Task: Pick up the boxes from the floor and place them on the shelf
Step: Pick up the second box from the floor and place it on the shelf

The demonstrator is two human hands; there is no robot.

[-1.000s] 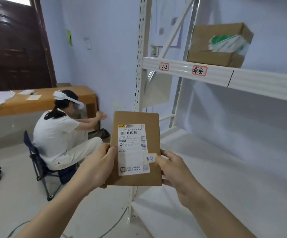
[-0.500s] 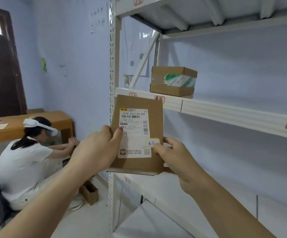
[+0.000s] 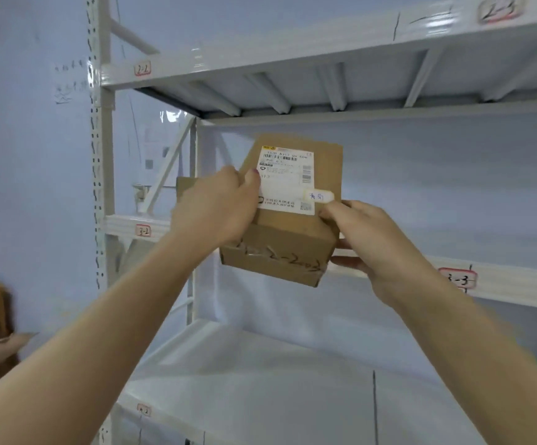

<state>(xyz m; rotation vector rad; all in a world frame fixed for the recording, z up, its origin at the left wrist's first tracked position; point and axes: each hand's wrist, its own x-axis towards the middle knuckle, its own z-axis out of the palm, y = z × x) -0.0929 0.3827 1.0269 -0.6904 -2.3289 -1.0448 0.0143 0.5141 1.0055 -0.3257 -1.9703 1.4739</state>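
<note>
Both arms raised forward; left hand (image 3: 216, 210) and right hand (image 3: 373, 242) clasped, fingers curled.

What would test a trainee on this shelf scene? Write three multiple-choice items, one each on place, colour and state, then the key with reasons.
1. Where is the cardboard box?
A. On the floor.
B. In the air in front of the shelf beam tagged 3-2.
C. On the top shelf board.

2. What colour is its shipping label?
A. White.
B. Green.
C. Red.

3. How is the box held?
A. By one hand alone.
B. By both hands.
C. By nothing; it rests free.

Key: 1 B, its lower part hangs in front of that beam. 2 A, the label is white with dark print. 3 B, the left hand grips its left side and the right hand its right side.
</note>
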